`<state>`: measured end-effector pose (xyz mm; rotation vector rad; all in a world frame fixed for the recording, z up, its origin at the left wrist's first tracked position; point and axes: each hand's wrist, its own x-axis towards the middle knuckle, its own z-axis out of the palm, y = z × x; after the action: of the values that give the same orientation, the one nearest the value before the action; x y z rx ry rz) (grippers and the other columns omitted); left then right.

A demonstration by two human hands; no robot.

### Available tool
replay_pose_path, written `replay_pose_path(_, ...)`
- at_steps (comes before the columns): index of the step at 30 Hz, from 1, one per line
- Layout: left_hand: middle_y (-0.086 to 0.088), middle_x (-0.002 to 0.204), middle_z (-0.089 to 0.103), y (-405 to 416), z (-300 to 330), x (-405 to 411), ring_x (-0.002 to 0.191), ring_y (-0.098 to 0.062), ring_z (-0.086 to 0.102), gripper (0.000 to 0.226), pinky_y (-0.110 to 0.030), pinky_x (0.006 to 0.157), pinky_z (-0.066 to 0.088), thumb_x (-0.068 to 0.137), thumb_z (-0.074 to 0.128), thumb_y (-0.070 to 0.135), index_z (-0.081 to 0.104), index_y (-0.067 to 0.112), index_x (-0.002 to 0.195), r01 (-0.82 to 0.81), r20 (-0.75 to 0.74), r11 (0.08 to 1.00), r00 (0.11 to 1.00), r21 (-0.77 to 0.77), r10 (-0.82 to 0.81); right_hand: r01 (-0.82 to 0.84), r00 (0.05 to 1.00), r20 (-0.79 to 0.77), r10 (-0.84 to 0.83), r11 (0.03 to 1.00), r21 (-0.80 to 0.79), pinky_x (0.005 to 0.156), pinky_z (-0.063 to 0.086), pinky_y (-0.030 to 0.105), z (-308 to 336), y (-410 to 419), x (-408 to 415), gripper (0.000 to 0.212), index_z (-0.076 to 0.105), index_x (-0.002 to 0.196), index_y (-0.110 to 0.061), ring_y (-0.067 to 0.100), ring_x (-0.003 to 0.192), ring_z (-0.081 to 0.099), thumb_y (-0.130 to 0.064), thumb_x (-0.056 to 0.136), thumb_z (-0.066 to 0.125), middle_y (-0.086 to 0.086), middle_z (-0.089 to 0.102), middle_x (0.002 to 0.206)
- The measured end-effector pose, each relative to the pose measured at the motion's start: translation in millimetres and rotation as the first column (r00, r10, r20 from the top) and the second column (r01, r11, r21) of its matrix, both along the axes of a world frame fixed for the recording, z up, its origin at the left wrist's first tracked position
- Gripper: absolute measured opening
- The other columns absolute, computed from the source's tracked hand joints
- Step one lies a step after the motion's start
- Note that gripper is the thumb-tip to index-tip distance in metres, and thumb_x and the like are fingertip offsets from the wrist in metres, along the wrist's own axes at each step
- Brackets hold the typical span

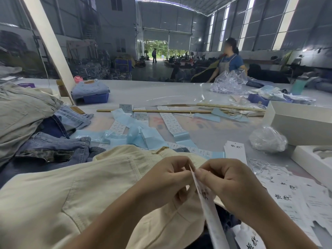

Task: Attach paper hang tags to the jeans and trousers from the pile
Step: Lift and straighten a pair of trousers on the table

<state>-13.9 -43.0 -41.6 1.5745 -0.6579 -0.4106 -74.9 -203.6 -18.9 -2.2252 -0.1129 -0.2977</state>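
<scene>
A bare stretch of table (212, 133) lies open past the hands, centre right. Left, the pile of jeans (46, 137) blocks it. Blue paper strips (142, 133) and label sheets (170, 121) litter the middle. Right, a crumpled plastic bag (268, 140), white boxes (301, 121) and loose hang tags (291, 196) crowd the edge. Wooden sticks (161, 111) cross farther out.

We stand in a tall metal-walled hall under a curved roof (179, 5). At twelve o'clock an open doorway (156, 51) shows green trees and daylight. At two o'clock narrow vertical windows (247, 24) let in pale light. A white slanted beam (48, 42) rises at ten o'clock. The pale grey worktop (152, 90) stretches wide before us, and the concrete floor (150, 71) lies dark beyond it.
</scene>
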Motion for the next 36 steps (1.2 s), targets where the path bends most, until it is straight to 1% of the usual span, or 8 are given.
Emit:
replay_pose_path(3,-0.009,0.064,0.061,2.6,2.6,-2.2,0.051,-0.022,0.053,0.011,-0.024,0.047,0.044,0.077,0.054,0.012,0.062,0.016,0.070,-0.007,-0.038,1.000,0.999,-0.013,0.006,-0.022,0.999,-0.041,0.022,1.000,-0.003,0.057,0.044,0.035,1.6,-1.6,-0.3,0.025,0.070,0.068,-0.018,0.014,0.054,0.050,-0.035,0.085,0.065,0.008,0.058,0.058)
replay_pose_path(5,-0.003,0.062,0.061,2.3,2.5,-3.6,0.052,-0.022,0.053,0.007,-0.022,0.045,0.043,0.075,0.052,0.013,0.059,0.012,0.073,-0.038,-0.044,0.999,0.998,-0.022,0.037,-0.022,0.999,-0.041,0.023,1.000,0.017,0.052,0.038,0.025,2.3,-1.5,-0.4,0.036,0.064,0.064,-0.008,0.007,0.051,0.045,-0.034,0.088,0.066,0.002,0.050,0.051)
replay_pose_path(9,0.004,0.059,0.061,3.1,3.9,-6.5,0.048,-0.011,0.053,0.012,-0.017,0.045,0.041,0.085,0.054,0.010,0.058,0.011,0.075,-0.016,-0.052,0.998,0.999,-0.056,0.013,-0.030,0.995,-0.096,0.039,0.995,0.095,0.052,0.041,0.014,7.1,2.7,-1.8,0.047,0.069,0.058,-0.016,0.001,0.051,0.056,-0.040,0.095,0.053,-0.008,0.065,0.053)
replay_pose_path(15,-0.016,0.073,0.066,3.1,4.6,-6.1,0.063,-0.029,0.056,0.019,-0.025,0.051,0.046,0.085,0.059,0.021,0.063,0.003,0.086,0.025,-0.004,0.999,1.000,-0.022,-0.026,-0.010,0.994,-0.105,0.022,0.994,0.113,0.054,0.040,0.018,5.5,2.8,3.0,0.060,0.067,0.069,-0.004,0.009,0.050,0.051,-0.060,0.086,0.055,-0.001,0.058,0.052)
replay_pose_path(19,-0.017,0.072,0.066,3.4,2.3,-9.4,0.062,-0.029,0.056,0.011,-0.028,0.051,0.044,0.083,0.054,0.018,0.062,0.011,0.081,-0.002,-0.012,1.000,1.000,-0.007,0.002,-0.092,0.970,-0.214,0.114,0.990,0.108,0.065,0.051,0.035,9.3,-2.8,5.7,0.041,0.076,0.069,-0.018,0.022,0.061,0.065,-0.055,0.080,0.063,0.003,0.071,0.064)
replay_pose_path(23,-0.007,0.069,0.061,4.5,3.9,-10.4,0.057,-0.018,0.053,0.010,-0.024,0.053,0.039,0.086,0.061,0.021,0.064,0.022,0.077,-0.044,-0.003,0.999,0.999,-0.011,0.044,-0.130,0.947,-0.266,0.179,0.973,0.190,0.043,0.031,0.011,13.4,-6.2,5.9,0.029,0.075,0.070,-0.009,0.001,0.041,0.043,-0.038,0.066,0.073,-0.003,0.057,0.051)
replay_pose_path(28,0.004,0.062,0.060,5.4,2.6,-11.9,0.051,-0.012,0.053,0.030,-0.020,0.048,0.042,0.097,0.057,0.012,0.063,0.029,0.073,-0.060,0.005,0.998,0.998,0.019,0.060,-0.077,0.957,-0.266,0.111,0.987,0.138,0.063,0.040,0.028,9.6,-3.5,5.5,0.030,0.075,0.067,-0.016,0.008,0.060,0.054,-0.041,0.053,0.065,0.005,0.065,0.061)
replay_pose_path(36,-0.009,0.075,0.065,2.4,4.6,-11.3,0.047,-0.018,0.056,0.010,-0.023,0.047,0.043,0.082,0.055,0.027,0.062,0.029,0.074,-0.080,-0.023,0.997,0.997,0.006,0.080,-0.051,0.929,-0.358,0.098,0.989,0.140,0.048,0.032,0.015,16.2,-0.1,6.0,0.017,0.070,0.060,-0.011,0.002,0.045,0.042,-0.026,0.067,0.074,-0.004,0.051,0.051)
